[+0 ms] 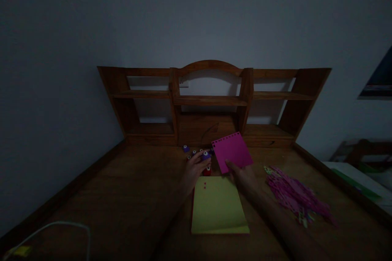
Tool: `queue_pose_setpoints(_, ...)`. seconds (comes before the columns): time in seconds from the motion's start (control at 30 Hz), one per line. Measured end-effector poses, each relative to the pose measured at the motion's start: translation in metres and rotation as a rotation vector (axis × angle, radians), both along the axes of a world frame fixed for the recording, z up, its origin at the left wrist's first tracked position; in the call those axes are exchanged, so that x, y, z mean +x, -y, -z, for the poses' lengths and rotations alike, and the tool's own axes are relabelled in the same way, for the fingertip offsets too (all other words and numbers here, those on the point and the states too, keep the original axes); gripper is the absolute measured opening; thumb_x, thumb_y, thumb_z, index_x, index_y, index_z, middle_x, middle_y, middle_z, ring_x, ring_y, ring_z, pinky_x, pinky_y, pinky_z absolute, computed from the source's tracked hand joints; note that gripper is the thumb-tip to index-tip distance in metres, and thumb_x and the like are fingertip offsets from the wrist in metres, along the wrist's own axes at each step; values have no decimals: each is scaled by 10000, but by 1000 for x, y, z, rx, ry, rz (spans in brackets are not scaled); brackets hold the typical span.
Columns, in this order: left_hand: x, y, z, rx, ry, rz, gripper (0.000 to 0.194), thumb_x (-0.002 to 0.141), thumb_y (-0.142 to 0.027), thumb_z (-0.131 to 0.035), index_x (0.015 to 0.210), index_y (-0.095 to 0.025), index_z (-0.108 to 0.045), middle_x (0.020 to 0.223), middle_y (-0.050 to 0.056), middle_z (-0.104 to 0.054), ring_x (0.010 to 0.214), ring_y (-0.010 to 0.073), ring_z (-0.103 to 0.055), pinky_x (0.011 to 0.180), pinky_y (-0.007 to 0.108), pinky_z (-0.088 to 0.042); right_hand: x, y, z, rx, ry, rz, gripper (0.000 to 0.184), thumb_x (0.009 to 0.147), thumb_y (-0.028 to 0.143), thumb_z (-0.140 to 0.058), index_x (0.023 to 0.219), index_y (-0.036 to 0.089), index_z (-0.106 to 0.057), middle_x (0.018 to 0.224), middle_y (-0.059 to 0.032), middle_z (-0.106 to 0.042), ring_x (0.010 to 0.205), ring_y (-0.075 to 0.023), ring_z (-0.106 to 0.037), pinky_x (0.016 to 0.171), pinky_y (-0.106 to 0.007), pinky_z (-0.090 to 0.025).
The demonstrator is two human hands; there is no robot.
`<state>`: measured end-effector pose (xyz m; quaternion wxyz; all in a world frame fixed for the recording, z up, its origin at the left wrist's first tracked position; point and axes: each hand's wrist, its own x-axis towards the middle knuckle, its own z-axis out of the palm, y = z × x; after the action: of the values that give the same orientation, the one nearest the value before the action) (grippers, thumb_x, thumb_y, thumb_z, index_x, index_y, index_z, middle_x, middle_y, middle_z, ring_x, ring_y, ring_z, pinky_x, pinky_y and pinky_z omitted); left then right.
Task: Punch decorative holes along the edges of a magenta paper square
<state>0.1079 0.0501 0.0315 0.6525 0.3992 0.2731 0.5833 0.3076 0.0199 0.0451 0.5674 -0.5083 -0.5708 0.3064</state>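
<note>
My left hand is closed around a small purple craft punch with a round white-and-dark top. Between the thumb and fingers of my right hand is a magenta paper sheet, tilted up, with a row of notches along its upper edge. The sheet's left edge is close to the punch; I cannot tell whether they touch. Just below my left hand stands a red craft punch. Nearer to me lies a yellow paper pad with a few tiny pink bits at its upper left.
Another purple punch and several small ones stand behind my left hand. On the right lies a heap of pink and pale paper strips. A wooden shelf unit lines the desk's back. A white cable curves at lower left.
</note>
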Motion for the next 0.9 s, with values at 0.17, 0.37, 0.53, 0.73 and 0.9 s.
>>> queue_pose_setpoints(0.17,-6,-11,21,-8,107,38,331,768,-253,-724,1082,-169,-663,1223,102,-626,1062,223,-622,990,374,-448,-3,1,1,-114,-45,-27,242,748,451,-654,767,227,-563,575,-21,-619,560,-213,-585,540,-287,-455)
queue_pose_setpoints(0.37,-11,-10,21,81,138,104,282,793,-195,-648,1075,-188,-665,1266,74,-613,1135,243,-598,1081,409,-367,-6,4,-3,-73,-74,-60,254,746,445,-656,742,226,-529,545,2,-585,528,-200,-545,534,-299,-441)
queue_pose_setpoints(0.53,-3,-1,13,85,88,42,244,768,-223,-675,1010,-194,-695,1142,61,-689,1127,255,-605,1089,414,-363,-8,5,-3,-25,-91,-78,228,743,431,-662,739,241,-536,586,-1,-608,545,-202,-555,530,-299,-451)
queue_pose_setpoints(0.73,6,-2,8,43,8,50,281,767,-236,-719,1037,-165,-686,1114,79,-699,1119,246,-610,1078,409,-381,-8,5,-6,-79,-13,-99,259,758,469,-631,695,245,-517,499,8,-562,505,-204,-546,510,-300,-453)
queue_pose_setpoints(0.9,7,-2,8,48,26,93,321,770,-252,-737,1065,-136,-683,1147,123,-681,1101,246,-623,1074,408,-389,-7,3,-2,-40,-12,-85,246,755,461,-636,739,244,-521,585,-9,-605,547,-206,-561,519,-304,-458)
